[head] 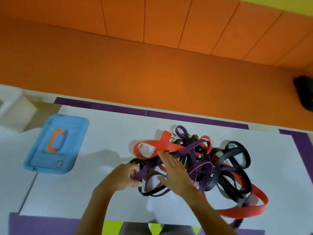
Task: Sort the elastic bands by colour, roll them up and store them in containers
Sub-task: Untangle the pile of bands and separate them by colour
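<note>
A tangled heap of elastic bands lies on the white mat: red bands [157,144], purple bands [201,168] and black bands [237,155] wound through one another. My left hand [122,177] pinches a purple band [141,173] at the heap's near left edge. Over the middle of the heap my right hand [174,172] lies flat with its fingers stretched out, palm down on the bands. A blue container [55,145] with an orange handle stands closed at the left of the mat.
A white box [16,109] stands at the far left behind the blue container. The white mat [110,131] has purple borders and an orange floor beyond it. A dark object [304,90] sits at the far right.
</note>
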`<move>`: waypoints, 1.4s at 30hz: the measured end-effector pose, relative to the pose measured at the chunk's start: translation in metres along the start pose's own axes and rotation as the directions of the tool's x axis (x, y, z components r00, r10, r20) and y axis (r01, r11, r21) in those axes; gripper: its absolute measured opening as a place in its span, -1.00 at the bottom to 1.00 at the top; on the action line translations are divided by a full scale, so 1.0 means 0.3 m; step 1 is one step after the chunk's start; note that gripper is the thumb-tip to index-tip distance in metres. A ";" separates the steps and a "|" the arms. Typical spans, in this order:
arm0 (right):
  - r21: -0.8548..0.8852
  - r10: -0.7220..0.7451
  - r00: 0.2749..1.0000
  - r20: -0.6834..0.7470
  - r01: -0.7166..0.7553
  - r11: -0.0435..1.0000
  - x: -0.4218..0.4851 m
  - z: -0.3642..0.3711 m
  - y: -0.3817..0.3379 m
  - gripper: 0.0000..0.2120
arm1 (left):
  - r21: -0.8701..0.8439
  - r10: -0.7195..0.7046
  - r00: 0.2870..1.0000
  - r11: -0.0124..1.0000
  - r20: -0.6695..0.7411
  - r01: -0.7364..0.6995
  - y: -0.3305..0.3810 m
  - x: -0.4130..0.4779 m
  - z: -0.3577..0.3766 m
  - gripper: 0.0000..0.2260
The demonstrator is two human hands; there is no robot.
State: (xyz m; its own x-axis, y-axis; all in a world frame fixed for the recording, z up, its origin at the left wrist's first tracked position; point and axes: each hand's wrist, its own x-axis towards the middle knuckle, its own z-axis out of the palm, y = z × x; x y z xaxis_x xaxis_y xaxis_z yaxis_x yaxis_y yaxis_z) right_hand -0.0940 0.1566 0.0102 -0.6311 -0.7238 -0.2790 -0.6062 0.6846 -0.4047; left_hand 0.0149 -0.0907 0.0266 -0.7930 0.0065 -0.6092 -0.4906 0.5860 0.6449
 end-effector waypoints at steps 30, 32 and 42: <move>-0.299 0.036 0.999 -0.038 -0.046 0.953 0.049 0.055 -0.068 -0.34 | -0.514 -0.254 0.773 0.851 -0.582 -0.108 0.001 -0.072 -0.113 -0.91; -0.433 0.136 0.982 0.129 -0.068 0.899 0.048 0.089 -0.094 -0.34 | -0.484 -0.260 0.774 0.872 -0.578 -0.068 0.023 -0.086 -0.126 -0.92; -0.473 0.332 0.941 -0.066 -0.323 0.820 -0.102 0.074 0.030 -0.64 | -0.434 -0.340 0.810 0.893 -0.477 0.119 -0.041 -0.032 -0.156 -0.79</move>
State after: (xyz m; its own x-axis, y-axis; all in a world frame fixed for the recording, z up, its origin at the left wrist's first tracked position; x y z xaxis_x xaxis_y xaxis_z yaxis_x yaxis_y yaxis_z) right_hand -0.0695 0.1830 -0.0044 -0.8272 -0.4478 -0.3394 -0.5221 0.8358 0.1699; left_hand 0.0116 -0.1360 0.0463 -0.6479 -0.5808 -0.4928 -0.6894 0.1721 0.7036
